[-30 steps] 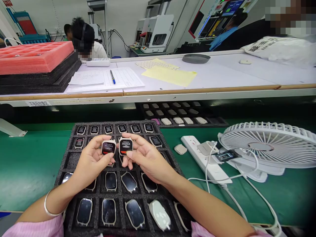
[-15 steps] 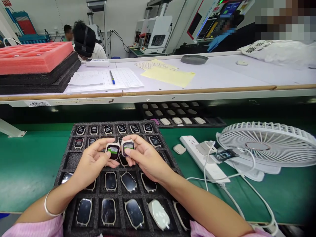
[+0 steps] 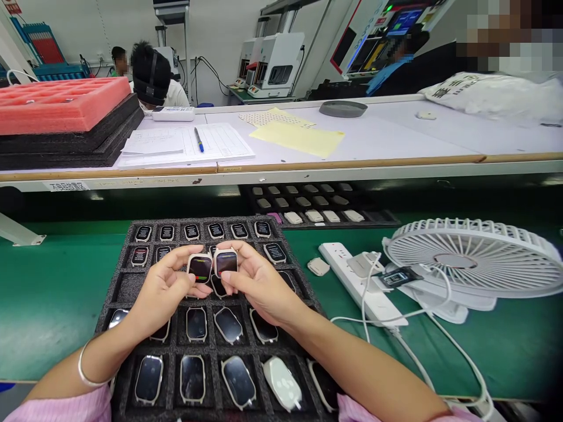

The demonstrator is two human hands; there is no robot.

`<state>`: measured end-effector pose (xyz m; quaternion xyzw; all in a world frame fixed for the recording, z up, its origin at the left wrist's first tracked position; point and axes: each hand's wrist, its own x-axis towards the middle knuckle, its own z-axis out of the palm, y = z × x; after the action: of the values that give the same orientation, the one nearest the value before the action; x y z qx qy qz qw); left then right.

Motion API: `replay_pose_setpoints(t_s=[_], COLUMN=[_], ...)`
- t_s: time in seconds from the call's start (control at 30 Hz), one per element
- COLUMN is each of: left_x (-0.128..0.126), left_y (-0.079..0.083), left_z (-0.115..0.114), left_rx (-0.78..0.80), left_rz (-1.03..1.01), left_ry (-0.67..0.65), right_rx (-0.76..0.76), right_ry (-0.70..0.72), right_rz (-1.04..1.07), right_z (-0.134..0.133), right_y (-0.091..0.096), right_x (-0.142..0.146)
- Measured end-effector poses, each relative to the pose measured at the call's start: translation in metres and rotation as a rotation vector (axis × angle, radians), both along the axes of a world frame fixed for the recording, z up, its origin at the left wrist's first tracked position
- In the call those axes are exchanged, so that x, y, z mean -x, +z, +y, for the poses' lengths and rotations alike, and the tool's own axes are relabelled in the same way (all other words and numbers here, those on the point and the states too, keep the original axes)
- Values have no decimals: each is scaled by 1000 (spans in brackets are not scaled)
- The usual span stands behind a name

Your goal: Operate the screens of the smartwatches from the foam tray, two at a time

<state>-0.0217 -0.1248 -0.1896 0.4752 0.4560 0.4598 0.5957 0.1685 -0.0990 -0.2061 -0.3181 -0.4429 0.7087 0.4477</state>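
Note:
My left hand (image 3: pixel 169 284) pinches a strapless smartwatch (image 3: pixel 200 266) by its edges, thumb at the lower left of the lit screen. Beside it, my right hand (image 3: pixel 250 278) grips a second smartwatch (image 3: pixel 226 261), the thumb on its lower screen. The two watches are held side by side, faces up, above a black foam tray (image 3: pixel 115 287). Several more watch bodies lie in the tray's compartments, those in the back rows showing white text. One piece in the front row is pale and white (image 3: pixel 284 384). My hands hide part of the middle rows.
To the right stand a white power strip (image 3: pixel 360 287) with cables and a white fan (image 3: pixel 475 261). A white charger-like piece (image 3: pixel 318 267) lies by the tray. Behind is a shelf (image 3: pixel 387 138) with papers, a pen (image 3: pixel 199 139) and stacked foam trays (image 3: pixel 65 117). Co-workers sit beyond.
Both watch screens have changed from green-and-white blocks to mostly dark, with red and green at the bottom of the left one. My hands keep their grips in nearly the same place.

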Motion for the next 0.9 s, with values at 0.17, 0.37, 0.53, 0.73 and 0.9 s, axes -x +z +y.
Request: replay_pose_setpoints(t_s=[0.17, 0.37, 0.53, 0.73, 0.9], left_x=[0, 0, -3, -3, -3], left_y=[-3, -5, -6, -7, -8], left_z=[1, 2, 3, 5, 6], left_rx=[-4, -7, -6, -11, -15], left_rz=[-17, -48, -64, -74, -77], left_ry=[-9, -12, 5, 15, 21], right_rx=[-10, 3, 25, 32, 35], right_ry=[5, -13, -15, -14, -16], right_rz=[12, 1, -29, -11, 3], right_z=[1, 3, 5, 6, 6], right_y=[-3, -4, -5, -5, -6], right_x=[0, 0, -1, -1, -1])
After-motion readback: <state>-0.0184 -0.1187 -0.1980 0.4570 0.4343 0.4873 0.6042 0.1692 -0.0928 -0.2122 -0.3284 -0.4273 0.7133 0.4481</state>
